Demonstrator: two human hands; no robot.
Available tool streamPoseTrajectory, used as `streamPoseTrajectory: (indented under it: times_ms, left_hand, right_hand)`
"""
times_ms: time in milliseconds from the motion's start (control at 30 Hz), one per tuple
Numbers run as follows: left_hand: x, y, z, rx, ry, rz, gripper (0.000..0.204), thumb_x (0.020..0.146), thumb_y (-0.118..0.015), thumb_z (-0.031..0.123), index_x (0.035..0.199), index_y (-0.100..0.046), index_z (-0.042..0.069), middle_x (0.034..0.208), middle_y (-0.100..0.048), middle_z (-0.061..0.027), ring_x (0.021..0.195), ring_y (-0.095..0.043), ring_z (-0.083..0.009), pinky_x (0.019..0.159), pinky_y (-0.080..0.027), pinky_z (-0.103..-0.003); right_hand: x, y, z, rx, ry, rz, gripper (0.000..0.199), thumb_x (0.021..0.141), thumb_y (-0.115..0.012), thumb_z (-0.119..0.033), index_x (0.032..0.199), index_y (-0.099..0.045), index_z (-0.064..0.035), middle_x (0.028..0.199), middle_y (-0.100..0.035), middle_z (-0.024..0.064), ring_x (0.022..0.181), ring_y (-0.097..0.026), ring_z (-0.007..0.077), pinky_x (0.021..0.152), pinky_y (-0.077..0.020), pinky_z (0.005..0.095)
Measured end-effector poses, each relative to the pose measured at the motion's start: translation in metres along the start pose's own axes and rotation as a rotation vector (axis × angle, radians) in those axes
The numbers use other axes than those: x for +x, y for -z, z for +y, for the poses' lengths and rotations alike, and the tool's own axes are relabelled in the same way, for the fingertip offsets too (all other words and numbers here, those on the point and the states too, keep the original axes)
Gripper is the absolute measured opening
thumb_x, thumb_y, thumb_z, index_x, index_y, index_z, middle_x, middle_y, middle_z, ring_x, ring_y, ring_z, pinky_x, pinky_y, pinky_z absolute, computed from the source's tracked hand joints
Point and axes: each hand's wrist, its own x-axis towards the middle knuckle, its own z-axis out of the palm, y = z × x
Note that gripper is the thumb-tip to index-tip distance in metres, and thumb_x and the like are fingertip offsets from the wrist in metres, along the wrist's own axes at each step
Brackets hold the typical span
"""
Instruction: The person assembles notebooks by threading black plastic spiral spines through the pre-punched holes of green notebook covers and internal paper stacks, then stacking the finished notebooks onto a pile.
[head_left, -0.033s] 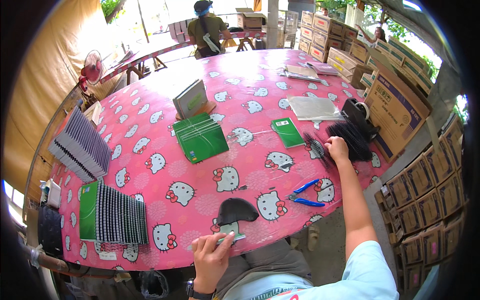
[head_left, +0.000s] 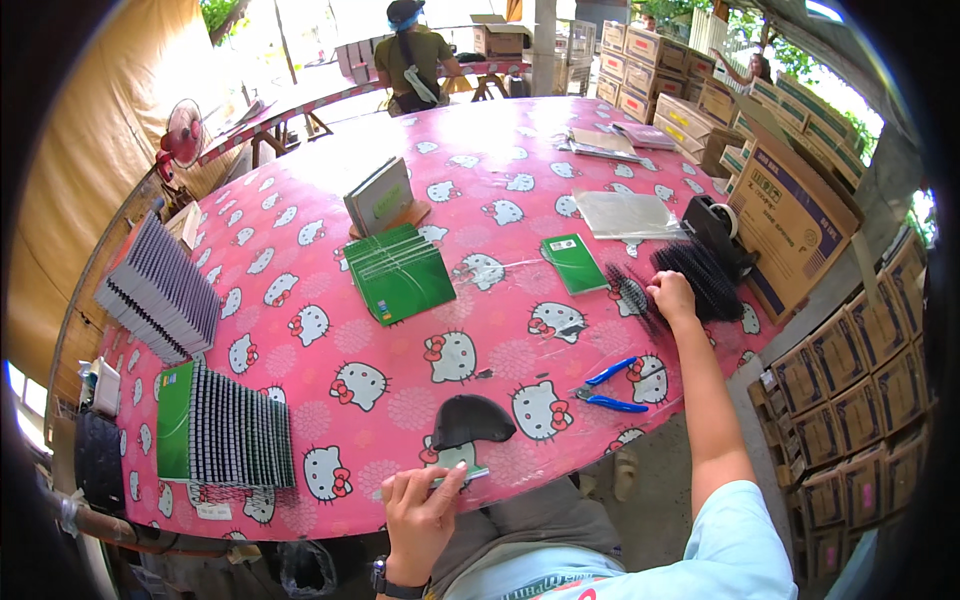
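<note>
At the near edge of the table my left hand (head_left: 418, 518) is closed on a thin green notebook (head_left: 477, 474), seen nearly edge-on. My right hand (head_left: 673, 297) reaches forward to a pile of black spiral binding coils (head_left: 708, 282), fingers pinched on a coil at the pile's left side. Another loose coil (head_left: 630, 290) lies just left of those fingers. Blue-handled cutters (head_left: 612, 405) rest open on the table, nearer than my right hand. Beyond my left hand is a black curved pad (head_left: 470, 421). A single green notebook (head_left: 574, 265) lies left of the coils.
Fanned green notebooks (head_left: 405, 280) lie mid-table, before a small upright stack (head_left: 382, 200). Spiral-bound stacks (head_left: 240, 425) stand at left. A black tape dispenser (head_left: 718, 228) and an open carton (head_left: 800, 235) border the right side. Another person (head_left: 412, 60) is at a far table.
</note>
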Motion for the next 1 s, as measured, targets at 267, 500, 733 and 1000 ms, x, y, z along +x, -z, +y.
streamPoseTrajectory:
  times_ms: [267, 500, 733, 1000]
  left_hand:
    - [0.003, -0.003, -0.002, -0.096, 0.022, 0.038, 0.034, 0.069, -0.070, 0.005, 0.101, -0.071, 0.019, 0.082, -0.060, 0.0025, 0.077, -0.055, -0.0177, 0.074, -0.038, -0.032]
    - [0.009, -0.005, -0.001, -0.093, 0.010, 0.097, 0.024, 0.071, -0.072, 0.005, 0.094, -0.072, 0.014, 0.083, -0.064, 0.0002, 0.078, -0.057, -0.0183, 0.072, -0.039, -0.033]
    - [0.011, -0.004, -0.001, -0.121, 0.050, 0.085, 0.020, 0.071, -0.074, 0.010, 0.091, -0.070, 0.013, 0.080, -0.063, 0.0016, 0.075, -0.057, -0.0170, 0.071, -0.039, -0.032]
    - [0.014, -0.005, -0.001, -0.125, 0.067, 0.101, 0.018, 0.072, -0.075, 0.011, 0.089, -0.069, 0.013, 0.080, -0.063, 0.0014, 0.074, -0.056, -0.0174, 0.070, -0.038, -0.032]
  right_hand:
    - [0.013, 0.018, 0.022, 0.454, -0.118, 0.042, 0.021, 0.081, -0.067, -0.020, 0.091, -0.069, -0.0016, 0.092, -0.067, 0.0202, 0.090, -0.065, 0.0330, 0.081, -0.0497, 0.0397]
    - [-0.067, 0.090, -0.097, 0.674, 0.340, -0.009, 0.019, 0.090, -0.053, -0.007, 0.103, -0.065, -0.0007, 0.088, -0.064, 0.0166, 0.091, -0.060, 0.0344, 0.081, -0.0477, 0.0392]
    - [-0.185, 0.090, -0.205, 1.018, 0.718, -0.581, 0.027, 0.071, -0.068, 0.004, 0.095, -0.068, -0.0080, 0.090, -0.061, 0.0073, 0.087, -0.060, 0.0243, 0.075, -0.0487, 0.0339]
    - [-0.182, 0.081, -0.206, 1.016, 0.873, -0.551, 0.033, 0.065, -0.068, 0.009, 0.093, -0.067, -0.0093, 0.088, -0.060, 0.0065, 0.088, -0.059, 0.0245, 0.074, -0.0481, 0.0350]
